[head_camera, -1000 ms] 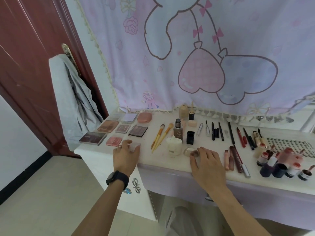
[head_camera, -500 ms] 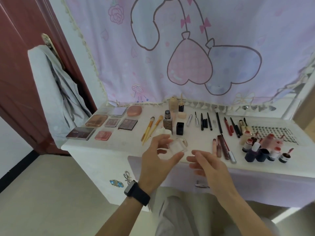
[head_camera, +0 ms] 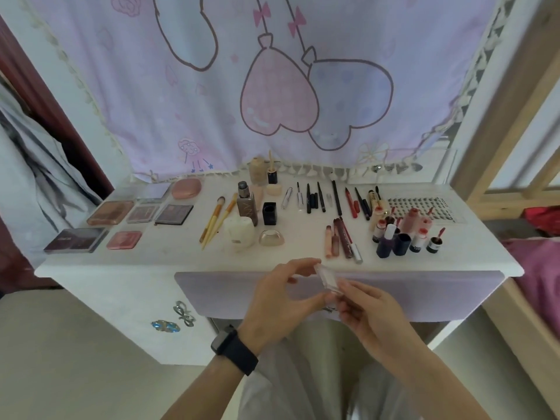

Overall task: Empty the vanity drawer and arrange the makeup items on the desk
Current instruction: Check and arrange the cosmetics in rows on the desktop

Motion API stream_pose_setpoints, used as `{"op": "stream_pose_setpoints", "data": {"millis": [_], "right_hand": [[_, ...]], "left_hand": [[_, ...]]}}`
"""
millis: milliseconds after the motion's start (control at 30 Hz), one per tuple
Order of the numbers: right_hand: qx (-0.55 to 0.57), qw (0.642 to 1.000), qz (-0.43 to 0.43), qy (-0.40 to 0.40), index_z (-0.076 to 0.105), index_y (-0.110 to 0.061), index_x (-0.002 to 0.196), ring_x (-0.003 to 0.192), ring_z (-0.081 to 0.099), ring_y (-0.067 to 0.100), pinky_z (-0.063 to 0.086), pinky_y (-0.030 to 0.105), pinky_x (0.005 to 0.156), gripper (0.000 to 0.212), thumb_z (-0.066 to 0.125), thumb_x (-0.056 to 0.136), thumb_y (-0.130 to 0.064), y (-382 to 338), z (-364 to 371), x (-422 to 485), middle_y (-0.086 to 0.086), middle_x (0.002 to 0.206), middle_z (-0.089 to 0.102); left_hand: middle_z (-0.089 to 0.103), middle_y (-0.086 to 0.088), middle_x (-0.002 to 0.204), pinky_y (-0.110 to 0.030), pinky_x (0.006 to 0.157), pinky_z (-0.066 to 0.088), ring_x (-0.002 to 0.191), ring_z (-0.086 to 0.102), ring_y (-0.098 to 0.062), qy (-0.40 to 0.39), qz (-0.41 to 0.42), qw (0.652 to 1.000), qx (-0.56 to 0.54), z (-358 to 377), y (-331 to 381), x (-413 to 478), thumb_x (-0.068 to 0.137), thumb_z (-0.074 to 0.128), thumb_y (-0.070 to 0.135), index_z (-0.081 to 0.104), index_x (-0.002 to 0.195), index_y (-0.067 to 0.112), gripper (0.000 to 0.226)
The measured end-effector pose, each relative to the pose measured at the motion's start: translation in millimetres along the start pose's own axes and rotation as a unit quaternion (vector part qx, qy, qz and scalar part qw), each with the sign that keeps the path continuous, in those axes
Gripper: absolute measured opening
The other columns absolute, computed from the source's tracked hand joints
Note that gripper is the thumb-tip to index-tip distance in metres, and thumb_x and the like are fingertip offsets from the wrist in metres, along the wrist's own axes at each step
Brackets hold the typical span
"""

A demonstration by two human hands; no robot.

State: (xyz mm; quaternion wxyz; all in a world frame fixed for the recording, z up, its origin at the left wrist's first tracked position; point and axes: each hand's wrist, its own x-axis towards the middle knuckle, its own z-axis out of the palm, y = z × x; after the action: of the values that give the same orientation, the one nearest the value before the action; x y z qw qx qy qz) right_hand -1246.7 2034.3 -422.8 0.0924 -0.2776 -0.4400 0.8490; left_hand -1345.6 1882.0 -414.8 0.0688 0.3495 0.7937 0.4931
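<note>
A small clear plastic case (head_camera: 328,280) is held in front of the shut lilac drawer (head_camera: 218,294). My left hand (head_camera: 277,301) pinches its upper end and lower edge. My right hand (head_camera: 368,313) pinches the lower right end. On the white desk (head_camera: 169,256) lie palettes (head_camera: 110,212) at the left, two brushes (head_camera: 216,219), a cream jar (head_camera: 239,233) and a gold compact (head_camera: 271,237) in the middle. Pencils (head_camera: 336,197) and small bottles (head_camera: 394,241) are at the right.
A lilac cartoon curtain (head_camera: 272,86) hangs behind the desk. A dark red door (head_camera: 36,95) with a grey garment (head_camera: 30,165) stands at the left. A wooden bed frame (head_camera: 509,140) and pink bedding (head_camera: 536,268) are at the right. A lash tray (head_camera: 421,207) lies far right.
Both hands left the desk top. The left hand lifted the clear case and brought it down and nearer, before the drawer; the right hand now pinches it too. The camera tilted lower and closer.
</note>
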Motion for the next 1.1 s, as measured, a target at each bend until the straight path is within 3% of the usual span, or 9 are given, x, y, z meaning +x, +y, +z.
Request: {"op": "stream_pose_setpoints", "data": {"millis": [200,367,533,667,733,867,967,1100], "right_hand": [[-0.021,1.000,-0.016,-0.016,0.072,0.001,0.103,0.062,0.064,0.018,0.056,0.023,0.056,0.019,0.067,0.087,-0.009,7.6,-4.7,-4.3,0.014,0.077,0.072],[-0.177,0.977,-0.122,-0.009,0.074,-0.011,0.101,0.081,0.072,0.022,0.058,0.035,0.081,0.011,0.070,0.090,-0.012,8.1,-8.9,-8.5,0.007,0.090,0.077],[-0.273,0.938,-0.205,-0.066,0.076,-0.023,0.101,0.104,0.070,0.012,0.055,0.031,0.092,0.018,0.077,0.083,-0.020,1.5,-13.4,-14.0,-0.009,0.112,0.074],[-0.383,0.873,-0.292,-0.080,0.073,-0.036,0.099,0.112,0.065,0.005,0.051,0.018,0.091,0.022,0.081,0.080,-0.028,-1.9,-16.2,-13.1,-0.023,0.126,0.065],[-0.407,0.859,-0.300,-0.087,0.071,-0.033,0.100,0.111,0.064,0.003,0.050,0.018,0.092,0.022,0.081,0.081,-0.029,-4.9,-16.8,-10.0,-0.025,0.125,0.065],[-0.422,0.858,-0.274,-0.104,0.065,-0.025,0.101,0.107,0.067,0.007,0.053,0.026,0.094,0.023,0.079,0.084,-0.027,-6.4,-18.2,-4.3,-0.020,0.112,0.071],[-0.395,0.876,-0.263,-0.090,0.067,-0.023,0.101,0.103,0.069,0.010,0.055,0.032,0.094,0.022,0.080,0.084,-0.027,-5.4,-16.2,-1.3,-0.013,0.104,0.073],[-0.323,0.914,-0.229,-0.083,0.069,-0.018,0.104,0.100,0.072,0.013,0.055,0.039,0.096,0.028,0.080,0.082,-0.030,-1.1,-13.4,0.4,-0.005,0.102,0.077]], "left_hand": [[0.070,0.022,0.115,-0.033,0.096,0.052,0.111,0.063,-0.001,-0.009,-0.031,0.999,-0.036,7.4,0.6,-5.9,0.077,0.081,0.051,0.063,0.128,0.035,0.056],[0.073,0.013,0.109,-0.035,0.095,0.054,0.106,0.068,-0.008,-0.020,-0.089,0.988,-0.122,4.4,-2.0,-4.1,0.076,0.078,0.049,0.068,0.122,0.033,0.050],[0.076,-0.002,0.107,-0.035,0.095,0.055,0.105,0.070,-0.023,-0.049,-0.157,0.960,-0.224,5.1,-0.4,-2.2,0.086,0.075,0.043,0.074,0.116,0.024,0.036],[0.076,-0.013,0.101,-0.041,0.092,0.057,0.097,0.072,-0.030,-0.077,-0.208,0.936,-0.273,7.8,3.2,-1.2,0.075,0.078,0.056,0.065,0.119,0.014,0.062],[0.076,-0.016,0.098,-0.041,0.092,0.057,0.093,0.072,-0.029,-0.084,-0.216,0.934,-0.273,7.5,3.9,0.1,0.079,0.076,0.052,0.065,0.115,0.009,0.058],[0.076,-0.013,0.095,-0.034,0.086,0.058,0.091,0.072,-0.027,-0.101,-0.217,0.937,-0.254,4.1,5.8,3.0,0.083,0.068,0.050,0.068,0.107,0.005,0.051],[0.077,-0.006,0.095,-0.030,0.081,0.057,0.090,0.074,-0.023,-0.105,-0.205,0.948,-0.219,0.8,6.7,3.8,0.081,0.068,0.055,0.071,0.105,0.014,0.048],[0.075,0.005,0.111,-0.035,0.091,0.057,0.102,0.071,-0.016,-0.079,-0.154,0.965,-0.198,-3.4,2.1,1.2,0.082,0.078,0.042,0.069,0.114,0.025,0.038]]}}
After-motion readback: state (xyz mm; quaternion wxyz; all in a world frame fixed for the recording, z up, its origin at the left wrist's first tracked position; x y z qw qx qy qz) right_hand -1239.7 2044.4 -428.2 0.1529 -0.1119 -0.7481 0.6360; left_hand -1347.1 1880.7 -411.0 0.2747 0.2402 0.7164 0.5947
